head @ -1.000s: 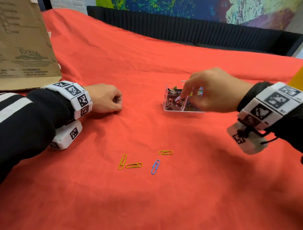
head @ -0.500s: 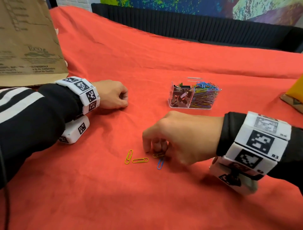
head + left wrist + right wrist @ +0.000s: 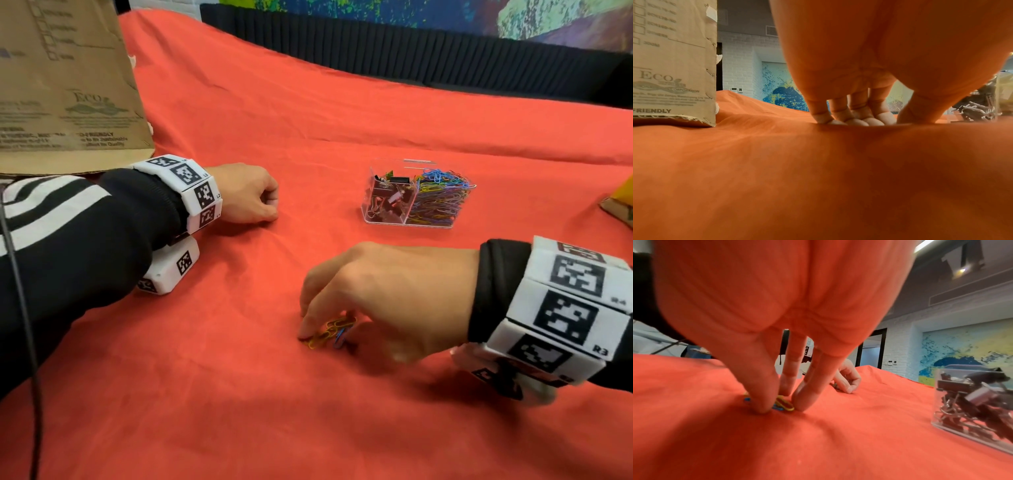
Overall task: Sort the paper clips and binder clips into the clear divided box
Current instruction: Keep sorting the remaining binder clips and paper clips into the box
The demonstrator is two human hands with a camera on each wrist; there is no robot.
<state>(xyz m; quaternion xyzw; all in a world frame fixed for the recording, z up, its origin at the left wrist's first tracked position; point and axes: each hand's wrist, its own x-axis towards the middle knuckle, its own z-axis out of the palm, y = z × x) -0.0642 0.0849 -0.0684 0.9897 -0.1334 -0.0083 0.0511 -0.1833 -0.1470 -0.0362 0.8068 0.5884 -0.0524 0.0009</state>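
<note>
Several loose paper clips (image 3: 330,334), yellow, orange and blue, lie bunched on the red cloth. My right hand (image 3: 325,337) is bent down over them and pinches the bunch between thumb and fingertips (image 3: 799,404); in the right wrist view the paper clips (image 3: 784,404) show between the digits of the right hand (image 3: 780,407). The clear divided box (image 3: 411,222) stands beyond, with binder clips (image 3: 387,202) in its left compartment and coloured paper clips (image 3: 440,198) in its right. My left hand (image 3: 250,195) rests on the cloth to the left, loosely curled, holding nothing.
A brown cardboard box (image 3: 65,85) stands at the far left behind my left arm. A yellow object (image 3: 621,198) sits at the right edge. A dark ribbed panel (image 3: 411,51) runs along the far side. A thin cable (image 3: 20,308) hangs at the left.
My right hand left the box, came down to the scattered clips near me and drew them together into one bunch under its fingers. The left hand stayed put.
</note>
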